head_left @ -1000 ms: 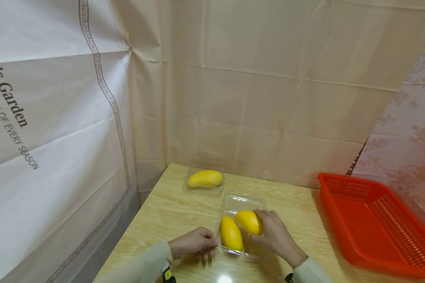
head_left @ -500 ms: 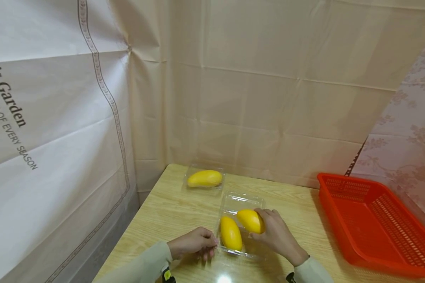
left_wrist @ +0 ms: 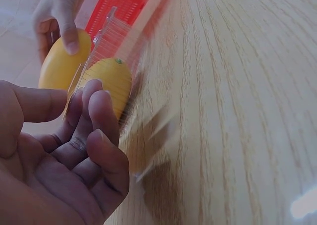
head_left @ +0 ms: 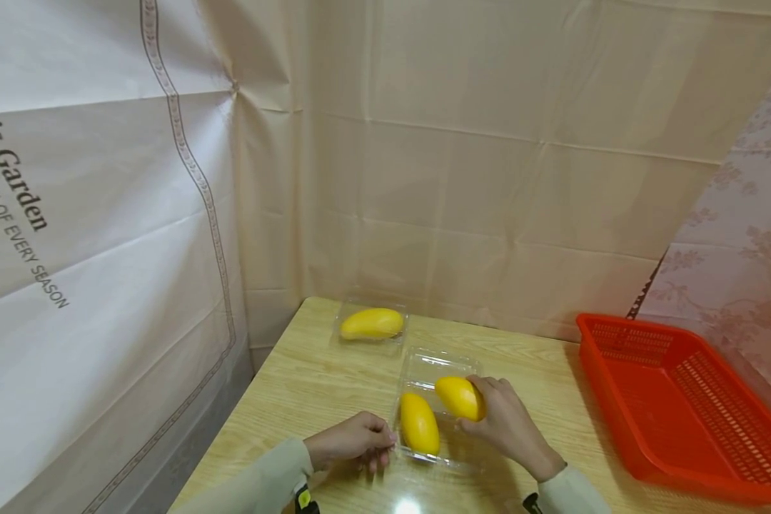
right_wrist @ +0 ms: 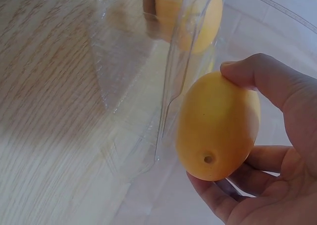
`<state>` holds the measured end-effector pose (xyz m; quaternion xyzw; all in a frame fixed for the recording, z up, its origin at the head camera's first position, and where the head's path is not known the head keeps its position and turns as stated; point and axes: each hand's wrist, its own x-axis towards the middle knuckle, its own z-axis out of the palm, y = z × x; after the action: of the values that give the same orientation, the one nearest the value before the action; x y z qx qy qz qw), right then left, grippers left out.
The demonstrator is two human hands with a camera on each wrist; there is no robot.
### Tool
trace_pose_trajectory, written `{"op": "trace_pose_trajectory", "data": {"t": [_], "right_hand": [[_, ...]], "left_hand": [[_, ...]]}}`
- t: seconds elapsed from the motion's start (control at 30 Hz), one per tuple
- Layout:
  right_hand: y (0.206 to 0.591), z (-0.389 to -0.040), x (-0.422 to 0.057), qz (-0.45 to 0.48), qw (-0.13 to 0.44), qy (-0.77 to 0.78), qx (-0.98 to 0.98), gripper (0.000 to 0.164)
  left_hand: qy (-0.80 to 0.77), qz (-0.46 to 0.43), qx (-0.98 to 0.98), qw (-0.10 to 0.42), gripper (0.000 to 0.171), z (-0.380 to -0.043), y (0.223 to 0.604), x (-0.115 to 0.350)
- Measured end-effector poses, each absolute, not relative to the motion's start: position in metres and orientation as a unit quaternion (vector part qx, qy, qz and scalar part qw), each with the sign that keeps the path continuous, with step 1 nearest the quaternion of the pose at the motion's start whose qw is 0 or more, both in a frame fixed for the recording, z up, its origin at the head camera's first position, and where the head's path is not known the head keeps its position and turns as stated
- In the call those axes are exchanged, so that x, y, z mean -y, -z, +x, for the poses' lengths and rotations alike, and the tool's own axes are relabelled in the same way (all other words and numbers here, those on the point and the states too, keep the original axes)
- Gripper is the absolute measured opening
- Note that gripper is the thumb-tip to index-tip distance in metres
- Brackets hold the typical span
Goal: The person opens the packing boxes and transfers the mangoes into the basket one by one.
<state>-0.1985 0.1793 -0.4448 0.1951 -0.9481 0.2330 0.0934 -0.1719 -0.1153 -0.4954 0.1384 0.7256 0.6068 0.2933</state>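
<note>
The right hand (head_left: 510,428) grips a smooth yellow mango (head_left: 460,398) in its fingers (right_wrist: 272,158) above a clear tray (head_left: 424,458); a small pit marks one end. The left hand (head_left: 353,439) pinches the tray's left edge. The worktop (head_left: 315,375) is pale grained wood; creased beige sheeting (head_left: 450,178) hangs far, printed white sheeting (head_left: 116,193) left.

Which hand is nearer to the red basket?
Right. The right hand, gripping a yellow mango over the clear container, is left of the red basket; the left hand is farther left, at the container's left edge.
</note>
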Motion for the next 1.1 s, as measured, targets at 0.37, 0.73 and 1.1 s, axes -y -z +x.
{"op": "trace_pose_trajectory", "data": {"t": [0.37,0.73,1.1], "right_hand": [[0.448,-0.197,-0.190,0.190,0.112,-0.229,0.948,0.068],[0.447,-0.199,-0.198,0.179,0.102,-0.222,0.953,0.070],[0.446,-0.202,-0.207,0.184,0.118,-0.218,0.951,0.066]], "left_hand": [[-0.611,0.138,-0.721,0.296,0.029,-0.171,0.496,0.116],[-0.609,0.135,-0.723,0.298,0.029,-0.172,0.497,0.115],[-0.611,0.136,-0.720,0.300,0.029,-0.173,0.494,0.115]]}}
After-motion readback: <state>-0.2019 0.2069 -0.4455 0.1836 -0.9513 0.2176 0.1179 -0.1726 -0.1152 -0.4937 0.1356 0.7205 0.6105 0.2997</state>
